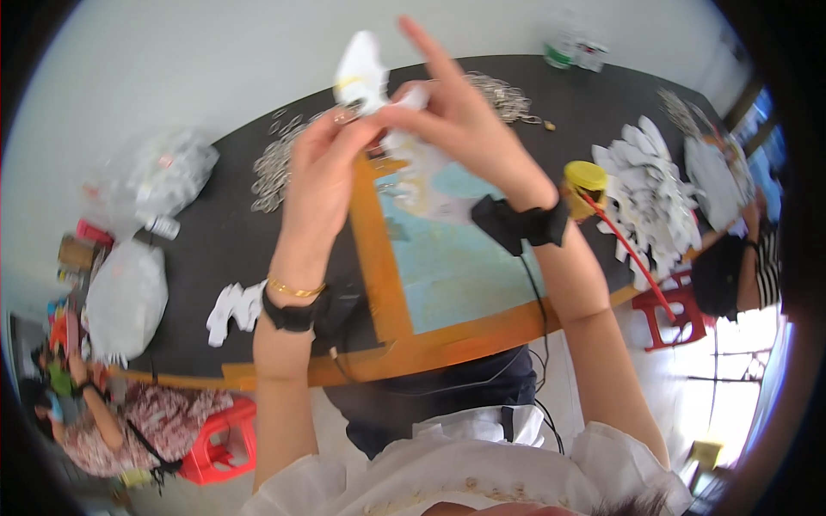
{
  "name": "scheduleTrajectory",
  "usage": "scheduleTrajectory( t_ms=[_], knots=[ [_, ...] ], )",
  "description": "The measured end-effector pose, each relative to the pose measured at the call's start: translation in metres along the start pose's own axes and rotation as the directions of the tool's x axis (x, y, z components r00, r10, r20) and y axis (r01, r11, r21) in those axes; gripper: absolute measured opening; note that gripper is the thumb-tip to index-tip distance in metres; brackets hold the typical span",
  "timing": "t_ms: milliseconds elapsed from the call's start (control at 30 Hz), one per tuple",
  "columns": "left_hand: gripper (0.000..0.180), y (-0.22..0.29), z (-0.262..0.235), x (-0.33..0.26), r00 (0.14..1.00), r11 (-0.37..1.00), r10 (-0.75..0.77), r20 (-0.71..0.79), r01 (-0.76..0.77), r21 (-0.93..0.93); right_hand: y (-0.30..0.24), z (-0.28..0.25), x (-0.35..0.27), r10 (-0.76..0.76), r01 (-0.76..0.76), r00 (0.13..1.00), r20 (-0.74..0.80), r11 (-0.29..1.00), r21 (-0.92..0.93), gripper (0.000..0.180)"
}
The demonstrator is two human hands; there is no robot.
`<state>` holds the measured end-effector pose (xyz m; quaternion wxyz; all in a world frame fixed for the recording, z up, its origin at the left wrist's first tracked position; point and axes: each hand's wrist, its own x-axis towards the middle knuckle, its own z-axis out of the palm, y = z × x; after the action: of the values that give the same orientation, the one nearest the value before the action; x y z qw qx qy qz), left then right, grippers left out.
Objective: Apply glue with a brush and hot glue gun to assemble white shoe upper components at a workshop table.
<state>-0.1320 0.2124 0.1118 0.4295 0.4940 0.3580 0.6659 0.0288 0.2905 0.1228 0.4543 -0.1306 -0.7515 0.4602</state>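
Bright glare at lower right, softly blurred fingers (436, 60), fisheye-curved edges.

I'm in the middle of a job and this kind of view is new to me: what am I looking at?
There is no machine here: a person works bare-handed, with a black band on each wrist. The single picture comes from the left of two fisheye cameras on that person's head, looking down, so edges bend. The left hand pinches a white piece; the right hand is up against it, but blur hides whether it grips too. On the dark table lie a light-blue sheet, loose metal rings, a yellow tub and, at right, a heap of white pieces.
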Motion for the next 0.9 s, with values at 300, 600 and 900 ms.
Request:
scheduleTrajectory(
  t_ms=[300, 600, 900],
  knots=[
    [0.012, 0.017, 0.007, -0.009, 0.996, 0.997, -0.074, 0.058, 0.076, -0.027, -0.024, 0.007, -0.008, -0.113, 0.109, 0.988, -0.102, 0.993, -0.039, 0.08],
    [0.018, 0.052, 0.015, -0.036, 0.904, 0.778, -0.212, 0.371, -0.073, 0.624, -0.101, 0.01, -0.071, -0.136, 0.081, 0.989, -0.052, 0.809, -0.583, 0.054],
    [0.054, 0.063, 0.041, -0.055, 0.727, 0.754, -0.167, 0.666, -0.341, 0.562, -0.176, -0.053, -0.128, 0.257, -0.338, 0.941, -0.219, 0.711, -0.616, 0.016]
  ],
)
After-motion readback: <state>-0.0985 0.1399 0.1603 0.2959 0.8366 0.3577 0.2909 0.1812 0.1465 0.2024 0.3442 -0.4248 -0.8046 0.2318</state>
